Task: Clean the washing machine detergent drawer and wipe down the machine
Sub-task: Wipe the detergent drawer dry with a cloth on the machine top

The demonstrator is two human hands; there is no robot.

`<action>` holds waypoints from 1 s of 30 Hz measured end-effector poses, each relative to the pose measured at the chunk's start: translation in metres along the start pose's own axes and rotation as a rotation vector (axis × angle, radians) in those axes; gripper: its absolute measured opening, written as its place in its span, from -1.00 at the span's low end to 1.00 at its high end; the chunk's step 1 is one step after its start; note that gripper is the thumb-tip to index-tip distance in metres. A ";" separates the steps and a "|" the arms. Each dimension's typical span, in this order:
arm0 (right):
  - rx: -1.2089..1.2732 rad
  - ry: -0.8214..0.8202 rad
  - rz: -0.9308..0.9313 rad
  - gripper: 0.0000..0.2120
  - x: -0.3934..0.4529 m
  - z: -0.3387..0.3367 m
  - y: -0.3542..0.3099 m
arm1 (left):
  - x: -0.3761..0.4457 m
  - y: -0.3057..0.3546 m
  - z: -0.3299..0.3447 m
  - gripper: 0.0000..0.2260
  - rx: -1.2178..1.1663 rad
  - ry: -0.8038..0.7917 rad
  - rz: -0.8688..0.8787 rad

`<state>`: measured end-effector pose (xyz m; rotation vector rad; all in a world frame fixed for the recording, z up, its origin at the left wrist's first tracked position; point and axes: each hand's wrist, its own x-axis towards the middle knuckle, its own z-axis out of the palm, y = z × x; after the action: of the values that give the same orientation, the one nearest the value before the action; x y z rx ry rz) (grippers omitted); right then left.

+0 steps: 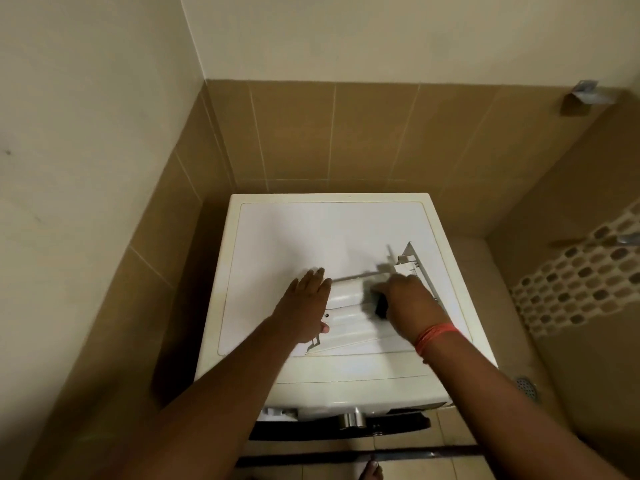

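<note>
Forearms reach up from the bottom of the view toward the detergent drawer (349, 313), which lies taken out of its slot on top of the washing machine (277, 237), toward the front right of the lid. The left hand (308, 306) lies flat on the drawer's near left end, fingers straight and together, pressing it down to steady it. The right hand (405, 299) curls over a small dark object (381, 308), probably a brush or sponge, and holds it against the drawer's right part; motion blur hides exactly how the fingers close.

The drawer looks like a light, hollow, stiff plastic shell with glossy faces, so it is likely to slide on the smooth lid and to be slippery if wet. A safe hold would be along its long sides or at the front panel, not at the thin inner fittings that stick up on the right (410, 261).

A dark marking (313, 342) shows near the left thumb, but it cannot be read; no brand or label is legible anywhere.

Below the lid sit a metal knob (351, 420) and the open slot (277, 414). A red thread (434, 336) circles the right wrist, and tan wall tiles (311, 133) surround the machine.
</note>
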<state>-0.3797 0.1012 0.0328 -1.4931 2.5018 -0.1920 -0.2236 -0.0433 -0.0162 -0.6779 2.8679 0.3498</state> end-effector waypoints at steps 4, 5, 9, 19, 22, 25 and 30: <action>-0.095 0.116 -0.072 -0.79 0.031 -0.009 0.000 | -0.031 0.032 0.025 -0.25 -0.031 0.316 0.016; -0.158 0.072 -0.064 -0.74 0.036 -0.005 -0.002 | -0.038 0.040 0.033 -0.28 -0.060 0.316 -0.009; -0.354 0.119 -0.208 -0.71 0.036 0.021 -0.028 | -0.050 0.048 0.055 -0.28 -0.090 0.306 -0.028; -0.150 0.060 -0.223 -0.61 0.030 0.015 0.009 | -0.052 0.048 0.041 -0.34 -0.175 0.297 -0.077; -0.153 0.059 -0.243 -0.73 0.033 0.011 0.010 | -0.054 0.051 0.041 -0.43 -0.099 0.298 -0.052; -0.097 0.026 -0.409 -0.75 0.045 0.027 -0.022 | -0.053 0.051 0.043 -0.59 -0.084 0.337 -0.021; -0.031 -0.067 -0.687 -0.77 0.062 0.038 -0.058 | -0.050 0.043 0.049 -0.61 -0.020 0.338 -0.007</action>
<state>-0.3495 0.0188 0.0016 -2.2694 1.8519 -0.2041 -0.1940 0.0283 -0.0442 -0.8217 3.1814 0.2863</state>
